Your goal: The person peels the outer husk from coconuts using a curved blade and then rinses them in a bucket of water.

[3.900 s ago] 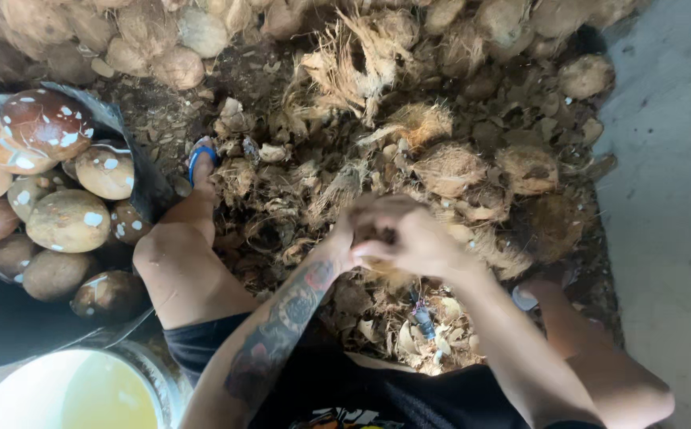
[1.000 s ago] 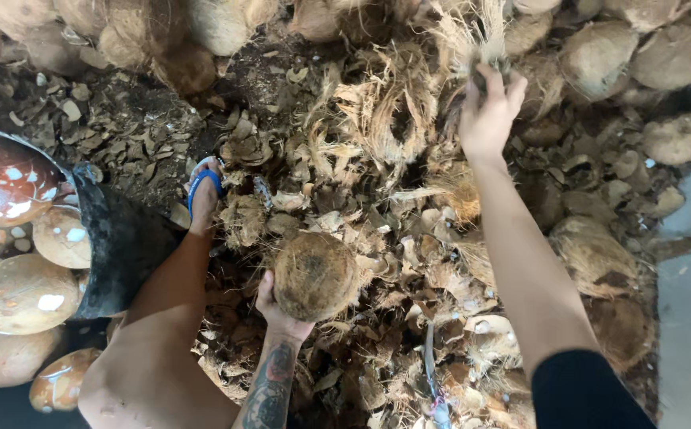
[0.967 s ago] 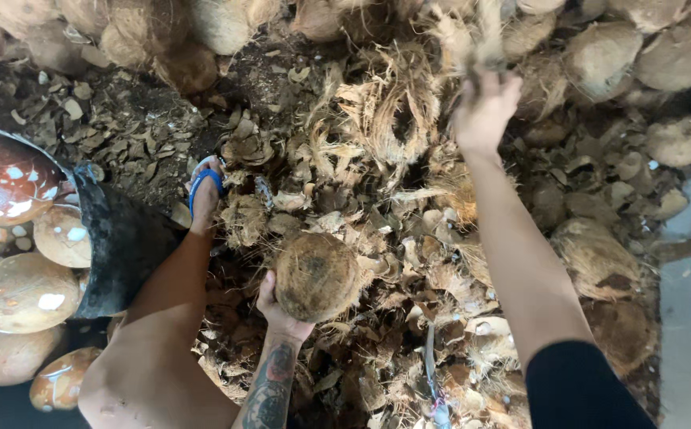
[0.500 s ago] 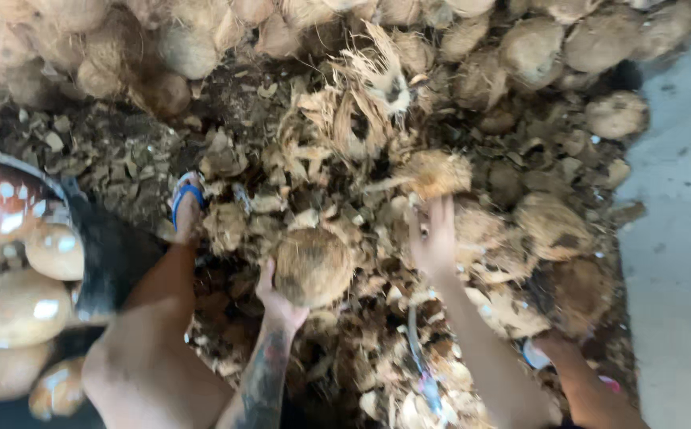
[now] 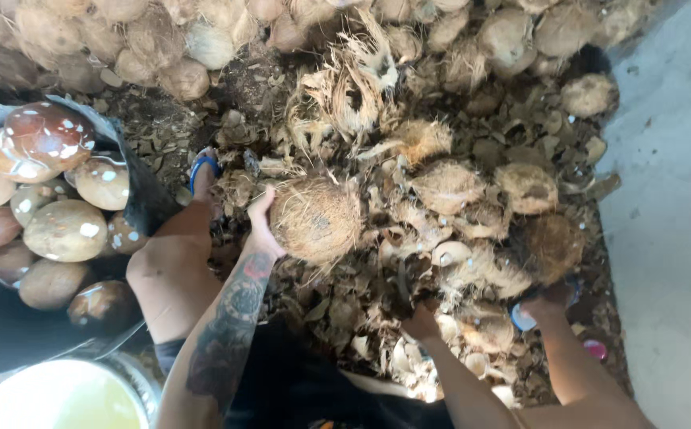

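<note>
My left hand (image 5: 262,226) grips a round, hairy brown coconut (image 5: 316,218) from its left side, holding it over a bed of torn husk. My tattooed left forearm runs down from it. My right hand (image 5: 422,322) is low, near my lap, with its fingers curled on a dark narrow blade-like tool (image 5: 402,282) that pokes up among the husk scraps. How firmly it grips is partly hidden by the husk.
A black tub (image 5: 143,195) at the left holds several shiny peeled coconuts. A white bucket (image 5: 51,397) of pale liquid sits at the bottom left. Fibrous coconuts (image 5: 449,187) are heaped across the top. My feet wear sandals (image 5: 202,168). Grey concrete floor (image 5: 671,238) lies on the right.
My right hand, stretched far out over the husk pile a second ago, has drawn back down to the dark tool near my lap. My left hand has kept hold of the coconut.
</note>
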